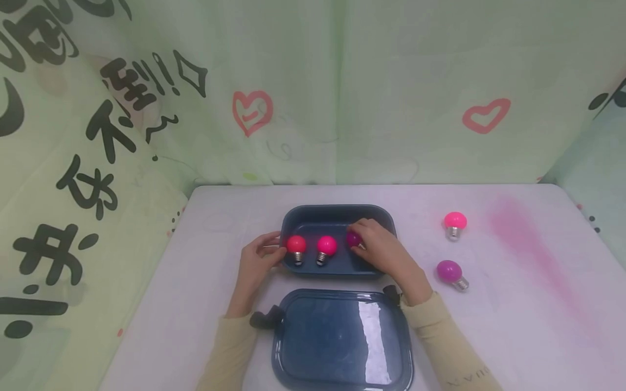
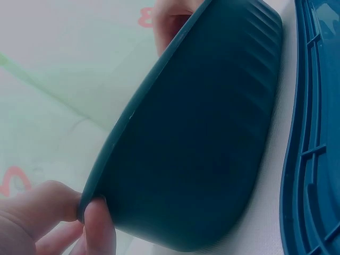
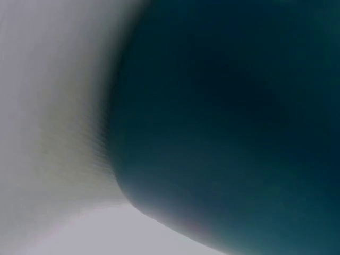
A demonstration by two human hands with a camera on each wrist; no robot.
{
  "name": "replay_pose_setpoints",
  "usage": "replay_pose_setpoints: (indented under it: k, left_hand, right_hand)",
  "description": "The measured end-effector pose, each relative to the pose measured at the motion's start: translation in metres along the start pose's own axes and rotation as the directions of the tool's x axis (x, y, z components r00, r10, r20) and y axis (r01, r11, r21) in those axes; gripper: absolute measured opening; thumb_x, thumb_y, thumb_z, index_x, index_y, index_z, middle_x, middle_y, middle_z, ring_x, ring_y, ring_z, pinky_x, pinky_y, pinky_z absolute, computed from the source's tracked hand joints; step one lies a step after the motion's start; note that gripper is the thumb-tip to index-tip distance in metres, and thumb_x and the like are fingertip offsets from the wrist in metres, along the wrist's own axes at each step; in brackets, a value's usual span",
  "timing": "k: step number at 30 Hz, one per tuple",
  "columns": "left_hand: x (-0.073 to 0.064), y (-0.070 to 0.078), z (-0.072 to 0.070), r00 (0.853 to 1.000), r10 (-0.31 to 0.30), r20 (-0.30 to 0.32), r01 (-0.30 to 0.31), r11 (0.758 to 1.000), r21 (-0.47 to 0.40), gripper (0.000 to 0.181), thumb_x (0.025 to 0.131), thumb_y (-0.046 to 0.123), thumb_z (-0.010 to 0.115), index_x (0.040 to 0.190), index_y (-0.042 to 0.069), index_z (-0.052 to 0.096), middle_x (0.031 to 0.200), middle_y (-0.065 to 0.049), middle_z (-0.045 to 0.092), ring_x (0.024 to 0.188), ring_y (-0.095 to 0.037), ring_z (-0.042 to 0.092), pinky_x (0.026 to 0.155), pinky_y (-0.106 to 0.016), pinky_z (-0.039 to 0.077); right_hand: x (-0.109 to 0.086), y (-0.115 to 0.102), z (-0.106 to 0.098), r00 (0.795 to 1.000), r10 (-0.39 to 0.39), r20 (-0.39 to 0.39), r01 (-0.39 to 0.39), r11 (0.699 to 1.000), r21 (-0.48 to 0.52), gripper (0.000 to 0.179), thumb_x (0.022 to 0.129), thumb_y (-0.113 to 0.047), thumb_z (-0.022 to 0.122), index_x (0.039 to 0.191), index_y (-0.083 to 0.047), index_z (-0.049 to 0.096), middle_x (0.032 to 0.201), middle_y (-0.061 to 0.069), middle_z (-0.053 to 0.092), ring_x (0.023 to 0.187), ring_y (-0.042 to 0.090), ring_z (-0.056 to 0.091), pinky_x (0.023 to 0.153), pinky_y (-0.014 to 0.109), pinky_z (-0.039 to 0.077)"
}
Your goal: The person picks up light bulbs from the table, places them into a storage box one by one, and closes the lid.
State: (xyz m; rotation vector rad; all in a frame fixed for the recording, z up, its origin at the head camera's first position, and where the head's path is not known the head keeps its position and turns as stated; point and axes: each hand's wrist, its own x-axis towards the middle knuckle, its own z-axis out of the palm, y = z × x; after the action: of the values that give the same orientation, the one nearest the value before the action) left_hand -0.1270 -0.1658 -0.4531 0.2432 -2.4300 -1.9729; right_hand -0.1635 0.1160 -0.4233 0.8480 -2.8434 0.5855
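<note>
A dark blue rectangular box lies uncovered on the table. Inside it, a red light bulb and a pink light bulb lie side by side, metal bases toward the near wall. My left hand pinches the box's left rim, thumb and fingers on either side of it, as the left wrist view shows at the box corner. Over the box's right part, my right hand holds a purple light bulb, partly hidden by the fingers. The right wrist view has only the blurred box wall.
A glossy blue lid lies flat in front of the box, between the forearms. On the table to the right are another pink bulb and another purple bulb. A pale green curtain hangs behind the table.
</note>
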Motion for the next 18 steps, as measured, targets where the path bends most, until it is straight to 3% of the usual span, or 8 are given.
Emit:
replay_pose_setpoints:
  k: [13,18]
  left_hand:
    - [-0.0001,0.0012,0.0021,1.000,-0.006,0.002,0.006,1.000,-0.004,0.044,0.086,0.010,0.076,0.128,0.010,0.065,0.121,-0.015,0.067,0.103,-0.025,0.066,0.074,-0.028,0.060]
    - [-0.0007,0.0047,0.0011,1.000,-0.007,0.009,0.007,1.000,-0.017,0.047,0.086,0.007,0.076,0.131,0.005,0.062,0.124,-0.020,0.065,0.103,-0.024,0.066,0.072,-0.025,0.060]
  right_hand:
    - [-0.0045,0.0012,0.0003,0.999,-0.041,-0.027,0.040,0.999,-0.014,0.039,0.081,-0.010,0.081,0.114,0.004,0.066,0.109,0.017,0.064,0.101,0.032,0.060,0.092,0.043,0.055]
    - [-0.0072,-0.0012,-0.0055,0.995,-0.077,-0.056,0.076,0.997,-0.025,0.038,0.081,-0.009,0.080,0.113,0.004,0.066,0.110,0.018,0.064,0.103,0.032,0.060,0.095,0.044,0.053]
